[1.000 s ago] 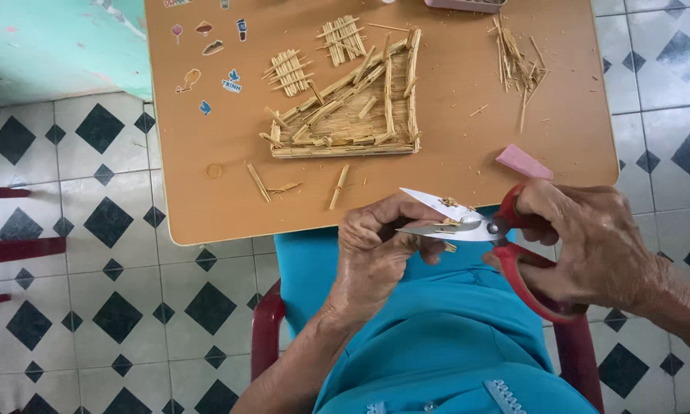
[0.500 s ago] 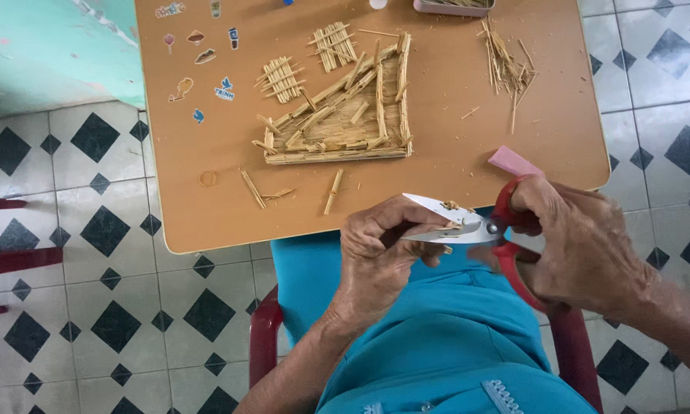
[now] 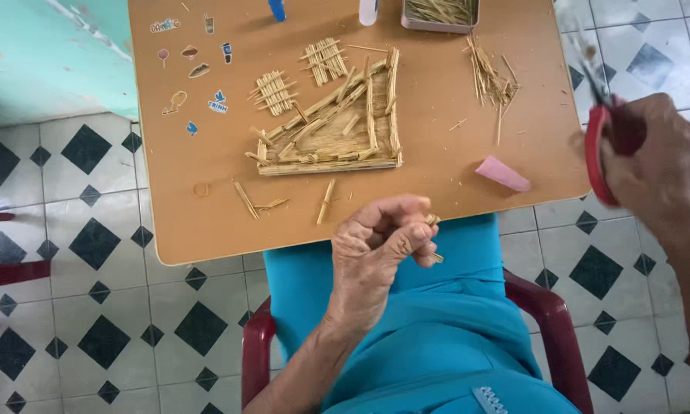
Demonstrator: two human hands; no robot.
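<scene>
My left hand (image 3: pixel 383 238) pinches a short piece of straw stick (image 3: pixel 432 222) just below the front edge of the brown table (image 3: pixel 207 222), over my lap. My right hand (image 3: pixel 655 165) is out at the table's right side, closed on red-handled scissors (image 3: pixel 599 123) whose blades point up and away. On the table lies a wedge-shaped model of glued straw sticks (image 3: pixel 333 130), with two small woven stick panels (image 3: pixel 274 92) behind it. A loose bundle of sticks (image 3: pixel 492 77) lies at the right.
Short cut sticks (image 3: pixel 326 201) lie near the front edge. A pink eraser-like piece (image 3: pixel 503 174) sits at the right front. A metal tin of straw (image 3: pixel 440 13) and a glue bottle (image 3: pixel 369 9) stand at the back. Small stickers (image 3: pixel 199 70) dot the left. Red chair arm (image 3: pixel 548 307).
My right hand has swung the scissors away from my left hand, out and up to the right. My left hand keeps the cut stick piece.
</scene>
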